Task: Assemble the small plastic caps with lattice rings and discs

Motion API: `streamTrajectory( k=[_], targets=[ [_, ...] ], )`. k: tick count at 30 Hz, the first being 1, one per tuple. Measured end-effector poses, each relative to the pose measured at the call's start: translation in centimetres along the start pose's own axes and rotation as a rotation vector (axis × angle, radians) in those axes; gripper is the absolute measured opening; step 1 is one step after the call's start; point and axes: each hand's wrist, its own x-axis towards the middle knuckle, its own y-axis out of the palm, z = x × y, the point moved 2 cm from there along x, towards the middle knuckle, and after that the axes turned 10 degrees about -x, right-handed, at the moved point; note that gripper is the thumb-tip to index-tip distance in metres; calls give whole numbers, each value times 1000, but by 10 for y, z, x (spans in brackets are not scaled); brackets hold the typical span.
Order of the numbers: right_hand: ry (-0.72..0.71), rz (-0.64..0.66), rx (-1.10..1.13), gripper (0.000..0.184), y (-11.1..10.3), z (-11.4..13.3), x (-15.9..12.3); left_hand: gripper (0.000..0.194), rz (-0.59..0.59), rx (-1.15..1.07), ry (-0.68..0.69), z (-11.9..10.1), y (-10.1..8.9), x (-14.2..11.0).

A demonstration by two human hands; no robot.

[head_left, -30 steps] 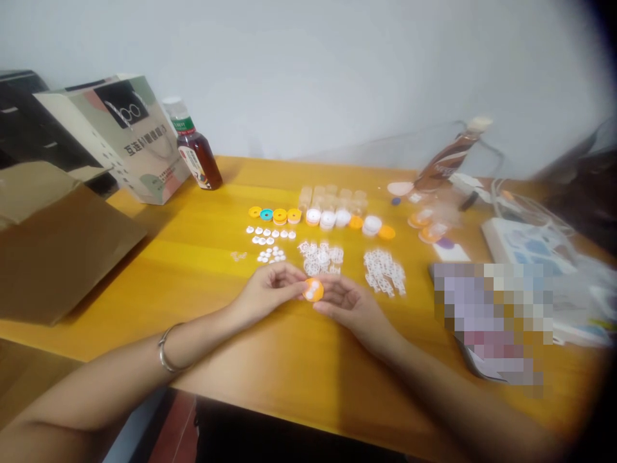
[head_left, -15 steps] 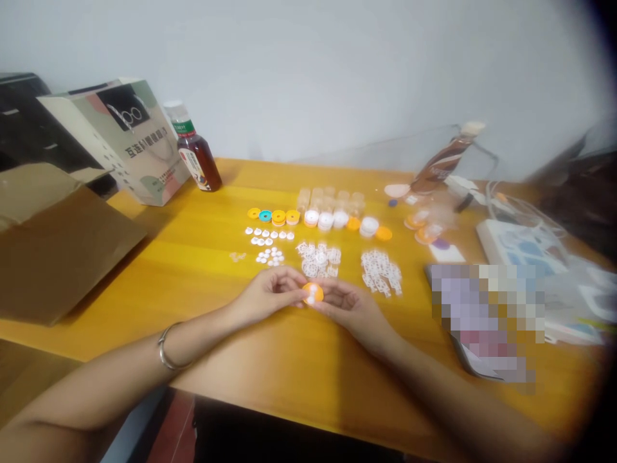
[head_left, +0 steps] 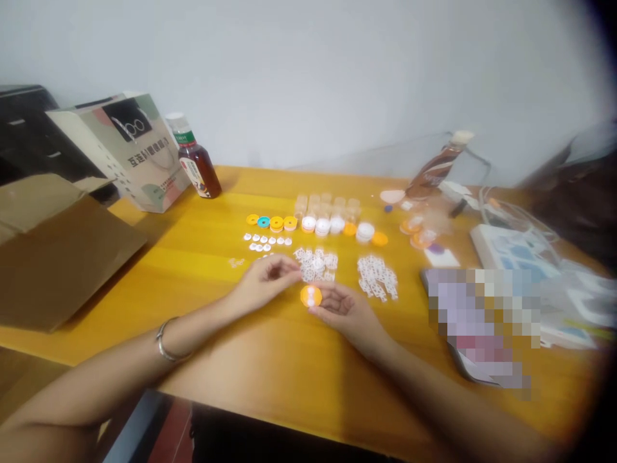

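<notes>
1. Left hand (head_left: 270, 281) has moved away from the orange disc (head_left: 311, 296), which both hands were touching half a second ago. Its thumb and fingertips are close together; whether they pinch something small, I cannot tell.
2. Right hand (head_left: 346, 310) is grasping the orange disc by its right side, between thumb and fingers. White parts show on its face. It is in front of the left pile of white pieces (head_left: 317, 265), above the table (head_left: 270, 386).
3. Bare wood lies between the hands and the table's front edge, so this side has open room. Another bare part is between the right hand and the pixelated flat object (head_left: 475, 328).
4. Beyond the hands, the room is tighter: small white buttons (head_left: 267, 240), a row of orange, blue and white round parts (head_left: 322, 226), then clear cups (head_left: 326, 207). The right pile of white pieces (head_left: 377, 278) is near the right hand.
5. At the left, the cardboard box (head_left: 62, 251) has one slanted edge toward the left forearm, well apart.
</notes>
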Motion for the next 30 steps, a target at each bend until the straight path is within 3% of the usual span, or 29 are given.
streamTrajectory(
  k=[3, 6, 11, 18, 21, 23, 27, 30],
  targets=[
    [4, -16, -8, 37, -1, 1, 0, 16, -63, 380, 238, -10, -13, 33],
    [-1, -23, -15, 37, -1, 0, 1, 15, -15, 706, 449, -12, -18, 73],
    [-1, -22, -19, 39, -1, 0, 2, 13, 44, 966, 415, 2, -14, 117],
    [-9, -14, -21, 38, -1, -3, 3, 13, 49, 946, 399, 7, -10, 119],
    [-8, -16, -20, 39, -1, -3, 3, 7, 1, 746, 424, -1, -14, 110],
    [-10, -15, -24, 38, -1, -3, 2, 5, -23, 418, 379, -6, -19, 98],
    [-15, -18, -33, 37, -2, -1, 2, 15, 63, -424, 46, -5, -24, 60],
    [-24, -18, -38, 38, -2, 0, 2, 22, 78, -813, -184, 1, -23, 29]
  ],
)
